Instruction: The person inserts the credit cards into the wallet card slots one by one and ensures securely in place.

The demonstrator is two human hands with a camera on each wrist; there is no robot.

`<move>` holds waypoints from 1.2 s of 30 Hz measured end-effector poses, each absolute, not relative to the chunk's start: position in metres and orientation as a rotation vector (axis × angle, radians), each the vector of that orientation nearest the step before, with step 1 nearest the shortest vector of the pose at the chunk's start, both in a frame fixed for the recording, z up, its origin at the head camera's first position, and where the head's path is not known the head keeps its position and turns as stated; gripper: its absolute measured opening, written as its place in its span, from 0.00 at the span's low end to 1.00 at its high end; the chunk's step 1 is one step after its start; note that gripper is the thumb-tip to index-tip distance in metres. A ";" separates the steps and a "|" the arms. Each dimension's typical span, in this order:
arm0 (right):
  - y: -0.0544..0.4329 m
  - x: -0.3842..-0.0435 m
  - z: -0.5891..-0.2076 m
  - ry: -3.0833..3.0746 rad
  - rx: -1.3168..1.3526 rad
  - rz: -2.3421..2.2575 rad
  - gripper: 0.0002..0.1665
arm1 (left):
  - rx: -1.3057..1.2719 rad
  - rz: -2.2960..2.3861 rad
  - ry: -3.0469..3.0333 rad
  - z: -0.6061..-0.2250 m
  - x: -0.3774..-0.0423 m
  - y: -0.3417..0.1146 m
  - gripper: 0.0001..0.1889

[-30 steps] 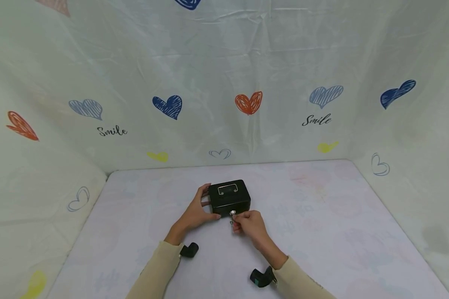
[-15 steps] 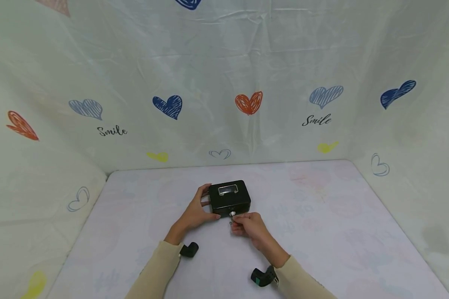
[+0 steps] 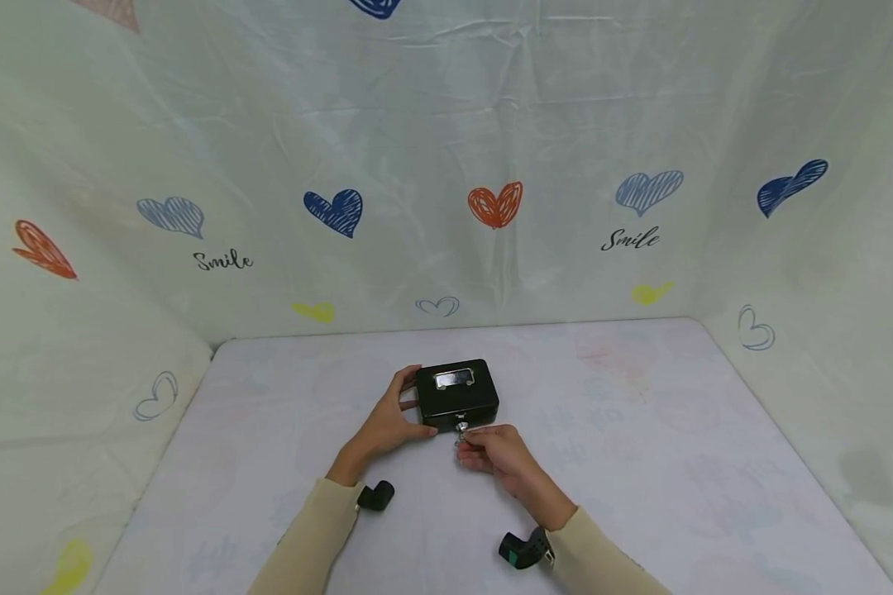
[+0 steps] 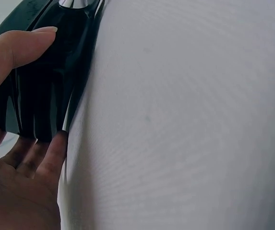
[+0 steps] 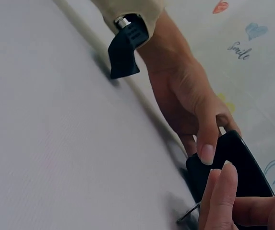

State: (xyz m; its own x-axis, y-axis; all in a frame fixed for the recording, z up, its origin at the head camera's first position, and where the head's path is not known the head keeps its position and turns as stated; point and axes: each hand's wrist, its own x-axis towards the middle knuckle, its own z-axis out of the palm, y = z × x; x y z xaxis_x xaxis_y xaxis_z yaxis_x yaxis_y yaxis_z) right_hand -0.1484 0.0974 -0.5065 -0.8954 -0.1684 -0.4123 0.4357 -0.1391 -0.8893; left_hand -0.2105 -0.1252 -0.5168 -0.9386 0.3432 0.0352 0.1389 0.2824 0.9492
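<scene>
A small black cash box (image 3: 439, 405) with a wire handle (image 3: 454, 378) on its lid sits on the table, lid down. My left hand (image 3: 389, 426) grips its left end, thumb on the front face and fingers along the side. In the left wrist view the thumb (image 4: 34, 45) lies below the silver lock (image 4: 74, 3). My right hand (image 3: 502, 450) pinches a small silver key (image 3: 461, 428) at the lock on the box's front. A thin metal piece (image 5: 187, 213) pokes out beneath its fingers in the right wrist view; the fingers hide most of the key.
The table (image 3: 640, 463) has a pale cloth on it. A white curtain (image 3: 417, 124) printed with hearts and words hangs behind and at both sides. Black wrist cameras (image 3: 375, 497) stick out from both sleeves (image 3: 595, 549).
My right hand has turned and dipped slightly at the key. The panel within the lid handle has gone from dark to bright. My left hand and the box stay nearly still.
</scene>
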 end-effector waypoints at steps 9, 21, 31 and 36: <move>0.098 -0.149 -0.508 1.742 0.299 -2.088 0.17 | 0.462 1.674 2.416 -0.515 -0.210 -0.125 0.59; 0.097 -0.152 -0.509 1.785 0.270 -2.054 0.14 | 0.488 1.629 2.446 -0.518 -0.212 -0.126 0.60; 0.098 -0.149 -0.508 1.834 0.265 -2.005 0.14 | 0.484 1.651 2.423 -0.518 -0.212 -0.126 0.60; 0.097 -0.148 -0.507 1.829 0.252 -2.008 0.14 | 0.487 1.644 2.425 -0.518 -0.212 -0.126 0.60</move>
State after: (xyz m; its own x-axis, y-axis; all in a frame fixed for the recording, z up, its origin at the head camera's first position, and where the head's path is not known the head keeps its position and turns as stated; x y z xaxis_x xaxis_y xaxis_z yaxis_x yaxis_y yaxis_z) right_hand -0.1481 0.0973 -0.5067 -0.8992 -0.1775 -0.3999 0.4147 -0.0543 -0.9083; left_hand -0.2116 -0.1257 -0.5180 -0.9321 0.3600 0.0408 0.1712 0.3385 0.9253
